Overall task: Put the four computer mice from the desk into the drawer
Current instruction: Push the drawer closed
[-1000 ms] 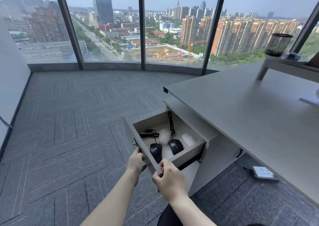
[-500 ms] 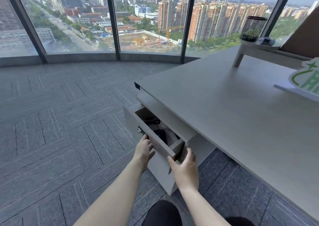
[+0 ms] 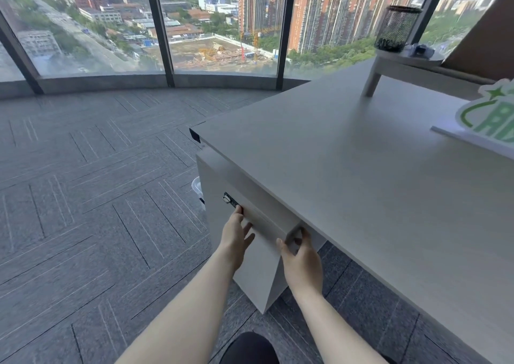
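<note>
The drawer (image 3: 261,219) under the grey desk (image 3: 361,174) is pushed in flush with the cabinet, so the mice inside are hidden. My left hand (image 3: 236,235) rests flat against the drawer front, fingers spread, just below the small black lock (image 3: 230,199). My right hand (image 3: 301,258) cups the drawer's right corner, thumb on the front and fingers curled round the side. No mouse lies on the visible desktop.
A white riser shelf (image 3: 403,66) at the desk's far side carries a black mesh cup (image 3: 396,28). A green-and-white sign (image 3: 489,116) stands at the right edge. Grey carpet (image 3: 97,196) spreads left to the floor-to-ceiling windows. A clear bin rim (image 3: 196,187) peeks out beside the cabinet.
The drawer has gone from wide open with the mice showing to fully shut, both hands pressing it in. The view has swung right and closer to the desk.
</note>
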Motion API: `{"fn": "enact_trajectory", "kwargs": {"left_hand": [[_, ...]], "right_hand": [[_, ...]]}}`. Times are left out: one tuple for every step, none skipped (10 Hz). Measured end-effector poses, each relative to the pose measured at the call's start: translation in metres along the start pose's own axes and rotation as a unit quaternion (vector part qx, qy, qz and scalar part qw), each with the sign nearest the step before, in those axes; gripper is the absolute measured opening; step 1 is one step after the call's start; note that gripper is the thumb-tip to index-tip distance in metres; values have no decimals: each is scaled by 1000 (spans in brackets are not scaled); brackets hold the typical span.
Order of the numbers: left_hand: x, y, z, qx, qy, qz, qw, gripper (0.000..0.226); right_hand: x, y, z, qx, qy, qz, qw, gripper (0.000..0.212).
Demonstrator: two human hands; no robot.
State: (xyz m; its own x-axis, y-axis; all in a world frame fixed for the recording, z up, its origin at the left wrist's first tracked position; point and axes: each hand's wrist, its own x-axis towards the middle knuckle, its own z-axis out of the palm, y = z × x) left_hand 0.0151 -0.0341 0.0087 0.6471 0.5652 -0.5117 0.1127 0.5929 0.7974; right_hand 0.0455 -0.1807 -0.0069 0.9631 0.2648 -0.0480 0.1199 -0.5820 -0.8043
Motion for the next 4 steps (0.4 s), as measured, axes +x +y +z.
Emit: {"fn": "enact_trajectory", "kwargs": {"left_hand": [[2,2,0,-8,4,-3,1000,51],[-2,2,1,8,-7,4,1000,50],[-6,2,-1,25,-9,4,1000,50],[-26,-2,-9,61,11,7,998,49]], "right_hand": [[1,0,2,-7,-2,-2,1000,54],[1,2,3,-14,-12,-9,1000,57],[1,0,-3,-22,-36,9,999,59],[-6,3,-9,-42,-51,18,998,59]]}}
